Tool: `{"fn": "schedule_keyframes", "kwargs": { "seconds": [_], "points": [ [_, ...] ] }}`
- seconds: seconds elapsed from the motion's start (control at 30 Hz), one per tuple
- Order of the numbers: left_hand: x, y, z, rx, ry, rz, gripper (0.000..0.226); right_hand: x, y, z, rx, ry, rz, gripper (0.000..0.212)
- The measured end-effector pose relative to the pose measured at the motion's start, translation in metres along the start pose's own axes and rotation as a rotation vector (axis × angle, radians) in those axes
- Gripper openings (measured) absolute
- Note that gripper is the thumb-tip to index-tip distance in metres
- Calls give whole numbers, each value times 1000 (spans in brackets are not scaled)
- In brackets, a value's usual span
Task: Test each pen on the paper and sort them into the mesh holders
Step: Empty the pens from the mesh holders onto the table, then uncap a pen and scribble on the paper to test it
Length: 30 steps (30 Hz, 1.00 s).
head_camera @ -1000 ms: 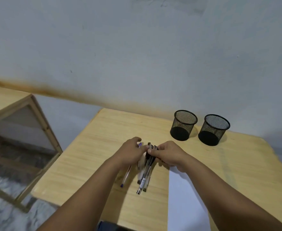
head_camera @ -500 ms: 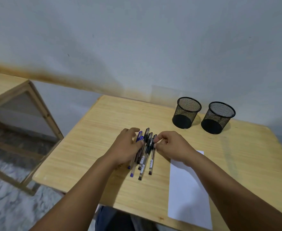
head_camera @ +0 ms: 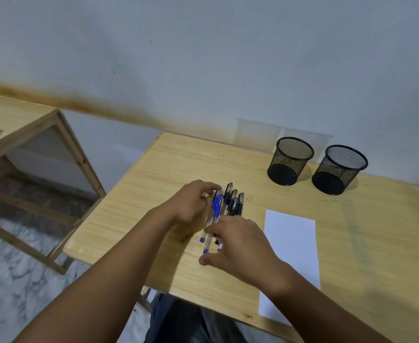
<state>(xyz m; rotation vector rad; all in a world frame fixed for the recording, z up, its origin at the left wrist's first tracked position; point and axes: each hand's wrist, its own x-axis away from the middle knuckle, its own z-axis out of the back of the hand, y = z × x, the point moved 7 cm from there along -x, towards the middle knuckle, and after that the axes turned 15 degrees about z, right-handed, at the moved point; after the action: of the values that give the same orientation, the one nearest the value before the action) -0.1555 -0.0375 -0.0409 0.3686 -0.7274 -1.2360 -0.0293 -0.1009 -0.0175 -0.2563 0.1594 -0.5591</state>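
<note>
pens [head_camera: 224, 214] lie bunched on table [head_camera: 154, 194] btwn both hands; left hand [head_camera: 193, 204] steadies caps, fingers curled; right hand [head_camera: 238, 243] spread over tips (no grip yet). pinch just one, w/o scattering rest.

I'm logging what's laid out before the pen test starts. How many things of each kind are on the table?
Mesh holders: 2
Sheets of paper: 1
Blue-capped pens: at least 2
Black-capped pens: at least 3, the right hand covers part of the bunch
Total: at least 8
</note>
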Motion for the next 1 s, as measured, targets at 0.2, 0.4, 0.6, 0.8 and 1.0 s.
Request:
{"fn": "schedule_keyframes", "kwargs": {
  "seconds": [0.2,0.4,0.6,0.8,1.0],
  "points": [
    [-8,7,-4,-141,-15,4,53,4,-6,-4,44,22,64,37],
    [-15,9,-4,-198,-2,17,39,9,-8,-2,63,65,109,36],
    [0,15,11,-71,82,-39,28,24,-5,7,-69,144,91,32],
    [14,19,19,254,149,-29,17,59,30,12,-341,278,-117,32],
    [19,33,-2,531,19,6,18,101,72,25,-427,410,-286,32]
  ]
}}
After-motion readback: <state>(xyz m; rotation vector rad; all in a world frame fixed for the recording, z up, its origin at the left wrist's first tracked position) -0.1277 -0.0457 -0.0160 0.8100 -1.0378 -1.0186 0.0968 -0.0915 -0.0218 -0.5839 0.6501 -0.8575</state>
